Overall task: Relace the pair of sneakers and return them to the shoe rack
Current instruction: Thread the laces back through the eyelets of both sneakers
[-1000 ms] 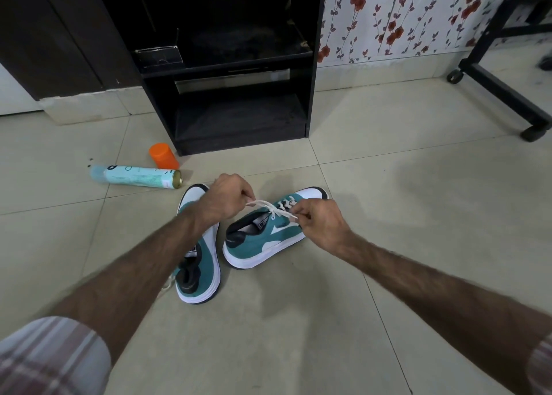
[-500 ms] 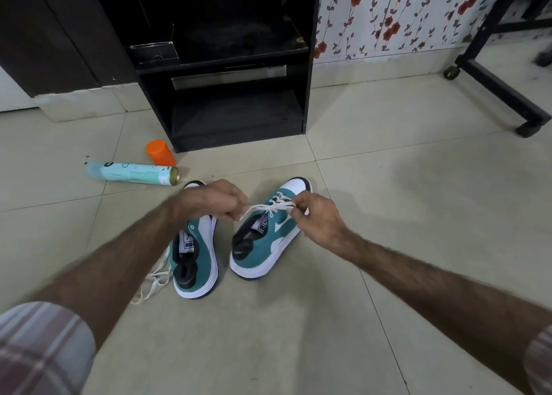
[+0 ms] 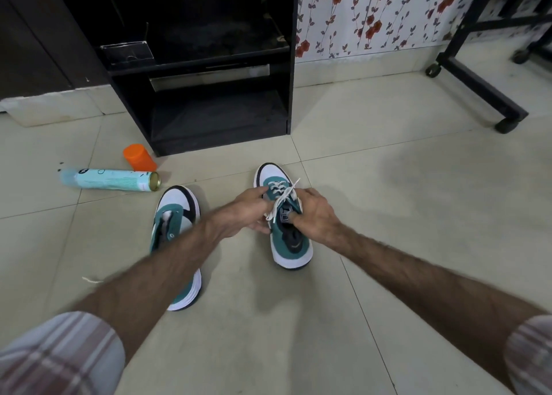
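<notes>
Presently the floor carries everything of note, with the rack standing at 12 o'clock, dark, both shelves holding no sneaker. Two sneakers lie on the tiles, apart from each other and well short of the rack. The left sneaker, at 9 o'clock of the hands, shows bare eyelets and an open tongue; no lace runs through it, and a loose cord end lies on the tile at its 8 o'clock. The right sneaker sits centre frame, toe toward 12 o'clock, with a lace crossed through its forward eyelets and its free ends gathered above the tongue. The left hand is at the shoe's 9 o'clock side, fingers curled and pinching the lace. The right hand is at its 3 o'clock side, fingers curled against the collar and tongue; whether they hold the lace or only the shoe cannot be told. A can lies on its side at 10 o'clock, an orange cap just beyond it. Assessment: the right sneaker is largely laced but not tied; the left sneaker is not begun; racking of both remains outstanding. Roughly the first half is in hand.
</notes>
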